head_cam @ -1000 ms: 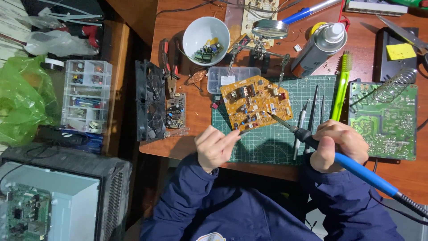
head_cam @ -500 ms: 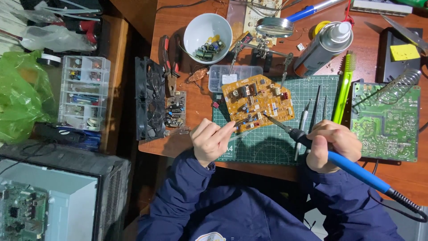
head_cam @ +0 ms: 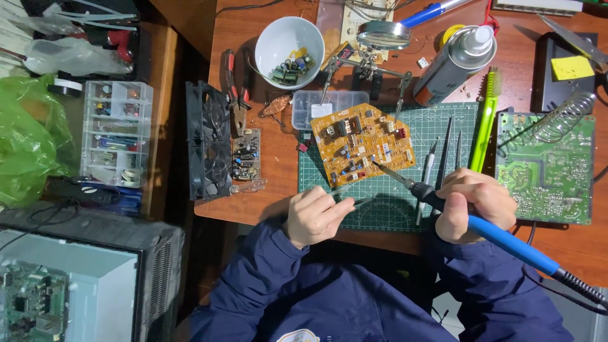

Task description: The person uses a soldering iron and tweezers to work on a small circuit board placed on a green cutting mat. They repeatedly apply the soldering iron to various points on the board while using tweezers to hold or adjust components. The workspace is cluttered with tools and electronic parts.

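Hard to tell what the left hand [head_cam: 315, 217] pinches; its fingers are closed on something thin, maybe tweezers. Right hand [head_cam: 474, 204] is wrapped around a blue soldering iron [head_cam: 500, 237], tip on the orange circuit board [head_cam: 361, 144] lying on a green cutting mat [head_cam: 392, 202]. The wooden bench [head_cam: 278, 164] is cluttered, and the iron's cord runs out of frame.

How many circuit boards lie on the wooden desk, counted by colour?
Orange-yellow circuit board, under the soldering iron tip: 1
Green circuit board, at the desk's right: 1
Small dark circuit board, beside the black fan: 1
Total: 3
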